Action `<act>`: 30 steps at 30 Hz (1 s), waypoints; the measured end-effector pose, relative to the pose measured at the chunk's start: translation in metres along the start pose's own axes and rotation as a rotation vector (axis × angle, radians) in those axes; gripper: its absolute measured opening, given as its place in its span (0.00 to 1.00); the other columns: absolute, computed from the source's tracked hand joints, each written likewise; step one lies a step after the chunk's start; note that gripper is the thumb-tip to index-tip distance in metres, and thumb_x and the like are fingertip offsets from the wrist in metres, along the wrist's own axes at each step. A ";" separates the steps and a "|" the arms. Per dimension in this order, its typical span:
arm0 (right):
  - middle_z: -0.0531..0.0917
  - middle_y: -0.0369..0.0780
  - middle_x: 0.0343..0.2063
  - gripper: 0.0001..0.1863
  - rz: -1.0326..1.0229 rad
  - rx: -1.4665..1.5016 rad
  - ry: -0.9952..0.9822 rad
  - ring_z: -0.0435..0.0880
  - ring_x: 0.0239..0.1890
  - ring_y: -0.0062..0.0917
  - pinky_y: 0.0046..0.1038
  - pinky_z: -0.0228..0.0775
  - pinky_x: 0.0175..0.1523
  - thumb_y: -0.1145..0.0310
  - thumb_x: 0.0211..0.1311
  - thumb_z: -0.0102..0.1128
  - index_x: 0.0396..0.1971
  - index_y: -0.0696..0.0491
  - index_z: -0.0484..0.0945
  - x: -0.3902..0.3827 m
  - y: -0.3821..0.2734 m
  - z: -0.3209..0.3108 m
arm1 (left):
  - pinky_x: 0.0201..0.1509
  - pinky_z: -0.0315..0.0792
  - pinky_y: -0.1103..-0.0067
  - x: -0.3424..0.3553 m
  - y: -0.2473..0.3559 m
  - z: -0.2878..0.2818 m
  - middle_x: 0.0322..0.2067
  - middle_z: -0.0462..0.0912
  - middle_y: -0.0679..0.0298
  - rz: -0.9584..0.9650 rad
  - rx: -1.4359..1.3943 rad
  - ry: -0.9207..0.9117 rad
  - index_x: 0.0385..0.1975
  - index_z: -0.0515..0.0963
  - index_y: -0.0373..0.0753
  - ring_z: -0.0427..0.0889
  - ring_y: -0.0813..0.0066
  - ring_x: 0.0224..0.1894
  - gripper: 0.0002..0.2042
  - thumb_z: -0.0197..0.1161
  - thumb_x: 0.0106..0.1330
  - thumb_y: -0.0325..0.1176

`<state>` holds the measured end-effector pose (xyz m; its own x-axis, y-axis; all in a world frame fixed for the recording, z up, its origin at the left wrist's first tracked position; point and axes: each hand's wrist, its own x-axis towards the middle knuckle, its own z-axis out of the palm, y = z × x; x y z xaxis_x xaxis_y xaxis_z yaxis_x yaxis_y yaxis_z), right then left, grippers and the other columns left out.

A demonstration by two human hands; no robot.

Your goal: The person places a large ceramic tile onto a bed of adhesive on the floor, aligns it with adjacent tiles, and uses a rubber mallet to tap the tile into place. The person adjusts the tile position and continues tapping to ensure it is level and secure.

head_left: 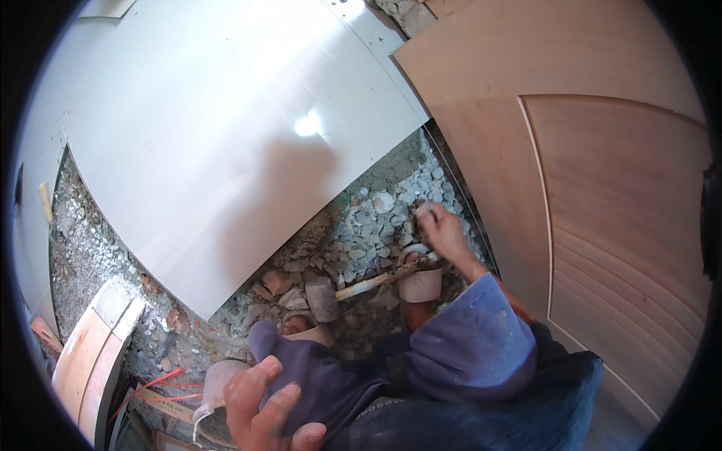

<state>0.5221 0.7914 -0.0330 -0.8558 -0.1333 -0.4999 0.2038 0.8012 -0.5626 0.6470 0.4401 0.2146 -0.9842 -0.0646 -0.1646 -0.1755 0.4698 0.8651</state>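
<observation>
At the near left edge, a flat cardboard strip point(167, 408), tan with dark print, lies beneath thin red cords point(154, 385). No other package, label, sign or screen shows anywhere.

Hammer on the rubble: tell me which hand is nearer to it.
Right. The right hand reaches over the rubble just above the hammer handle's far end; the left hand is down by the knee, well below it.
</observation>
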 end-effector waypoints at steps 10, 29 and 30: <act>0.84 0.51 0.29 0.26 0.207 -0.064 0.186 0.84 0.35 0.43 0.36 0.74 0.44 0.53 0.63 0.58 0.51 0.58 0.76 0.022 0.024 -0.022 | 0.53 0.75 0.63 -0.009 -0.013 -0.016 0.53 0.73 0.37 0.041 -0.078 -0.016 0.50 0.74 0.26 0.78 0.45 0.51 0.20 0.59 0.69 0.39; 0.77 0.38 0.38 0.26 -0.515 -0.560 -0.359 0.73 0.47 0.35 0.38 0.61 0.51 0.59 0.45 0.72 0.48 0.46 0.78 -0.075 0.009 0.039 | 0.54 0.72 0.63 -0.037 0.025 -0.008 0.54 0.75 0.42 0.061 0.056 0.011 0.49 0.76 0.31 0.77 0.47 0.51 0.19 0.64 0.65 0.39; 0.77 0.38 0.39 0.26 -0.516 -0.567 -0.354 0.72 0.47 0.35 0.38 0.61 0.51 0.60 0.45 0.71 0.48 0.46 0.78 -0.075 0.010 0.040 | 0.55 0.72 0.63 -0.039 0.028 -0.007 0.54 0.75 0.43 0.074 0.065 0.018 0.49 0.76 0.31 0.77 0.47 0.51 0.19 0.64 0.65 0.40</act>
<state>0.6077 0.7860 -0.0278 -0.5575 -0.6624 -0.5004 -0.5224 0.7484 -0.4087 0.6803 0.4497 0.2489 -0.9948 -0.0428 -0.0921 -0.1007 0.5303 0.8418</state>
